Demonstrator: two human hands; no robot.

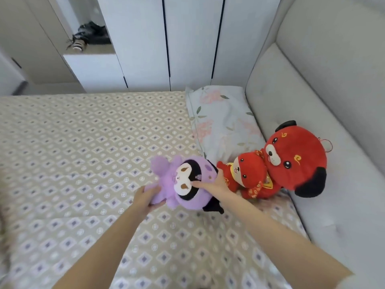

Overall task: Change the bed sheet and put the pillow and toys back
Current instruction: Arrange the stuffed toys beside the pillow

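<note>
Two bare forearms, the left forearm (100, 243) and the right forearm (285, 234), are seen reaching forward from the bottom edge over the bed. A purple plush toy (183, 182) is held between both hands. Its lower body is gripped by the left hand (145, 198), whose fingers are curled under it with the thumb on top. The side of its round head is clasped by the right hand (216, 183), the thumb laid across the white face and the fingers wrapped behind. The toy is tipped on its side, just above or on the patterned bed sheet (73, 153); contact cannot be told. Just beside the right hand, a small red plush toy (248, 176) is leaned against a large red plush toy (295, 161), which is propped against the padded grey headboard (312, 90). A floral pillow (223, 122) is laid flat at the head of the bed, touching the red toys and the headboard. Beyond the bed, white wardrobe doors (187, 38) are seen shut, and dark shoes (89, 36) are placed in an open niche on the left.
</note>
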